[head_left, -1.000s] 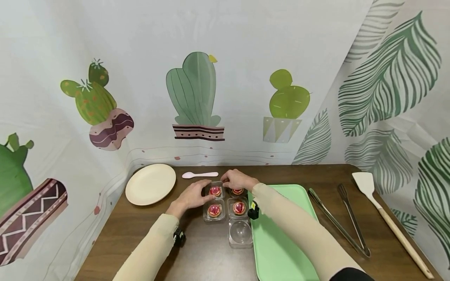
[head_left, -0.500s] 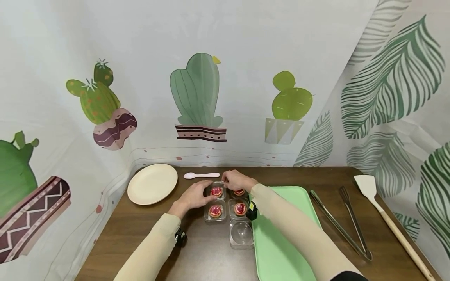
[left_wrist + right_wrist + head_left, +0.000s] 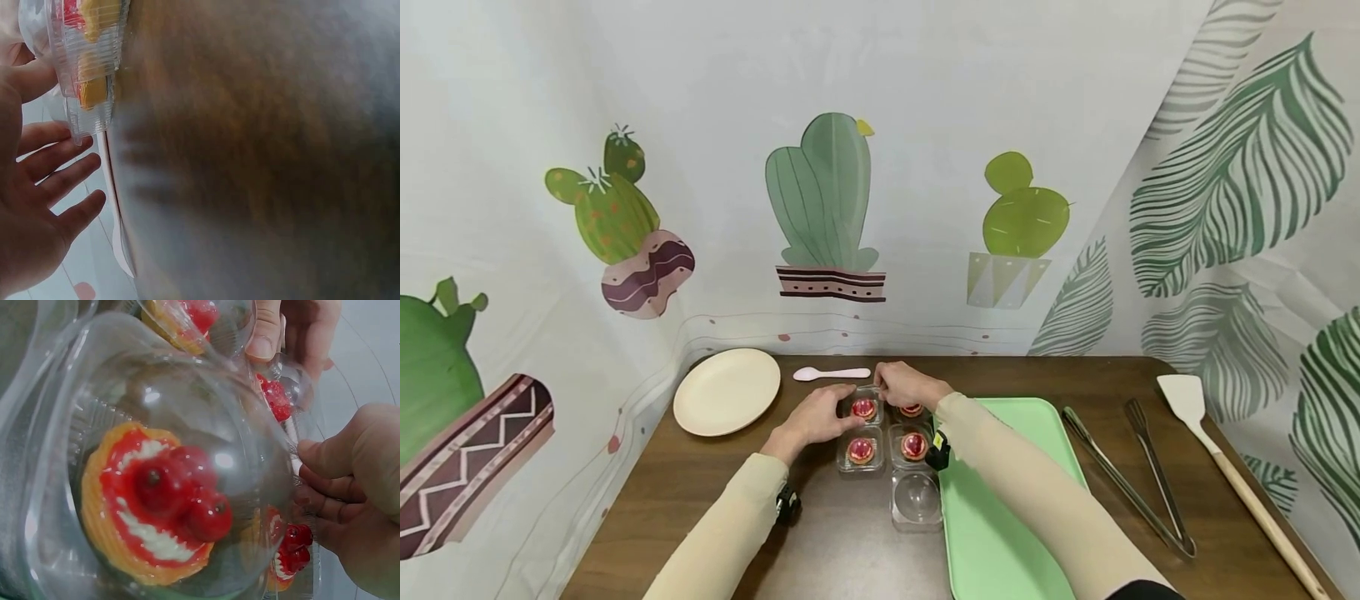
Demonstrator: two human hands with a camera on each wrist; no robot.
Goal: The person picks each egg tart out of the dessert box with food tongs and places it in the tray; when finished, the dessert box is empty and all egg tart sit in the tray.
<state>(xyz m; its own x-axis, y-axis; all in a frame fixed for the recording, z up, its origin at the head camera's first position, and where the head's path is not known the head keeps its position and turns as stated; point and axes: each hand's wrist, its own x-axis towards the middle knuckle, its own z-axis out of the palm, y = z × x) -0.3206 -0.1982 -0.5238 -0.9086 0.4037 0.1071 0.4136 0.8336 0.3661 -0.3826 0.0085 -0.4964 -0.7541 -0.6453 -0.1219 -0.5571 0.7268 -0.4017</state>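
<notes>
Several clear plastic containers with red-topped tarts stand in a two-by-two block at the table's middle. My left hand (image 3: 813,417) spans the left side of the back left container (image 3: 850,423), thumb at its front, index finger at its rear. In the left wrist view the other fingers spread beyond the ribbed plastic. With thumb and fingertips my right hand (image 3: 362,475) pinches the rim of that same container near its back right corner. The back right tart (image 3: 912,410) is partly under my right hand. A front right tart (image 3: 156,506) sits beneath a clear dome.
An empty clear domed piece (image 3: 917,502) lies in front of the block. A green tray (image 3: 992,533) adjoins on the right, under my right forearm. Tongs (image 3: 1127,483) and a spatula (image 3: 1232,475) lie farther right. A cream plate (image 3: 727,392) and a pale spoon (image 3: 831,375) lie at the back.
The head view has shifted slightly. Both hands keep nearly the same places at the back left container, and the containers show no clear movement.
</notes>
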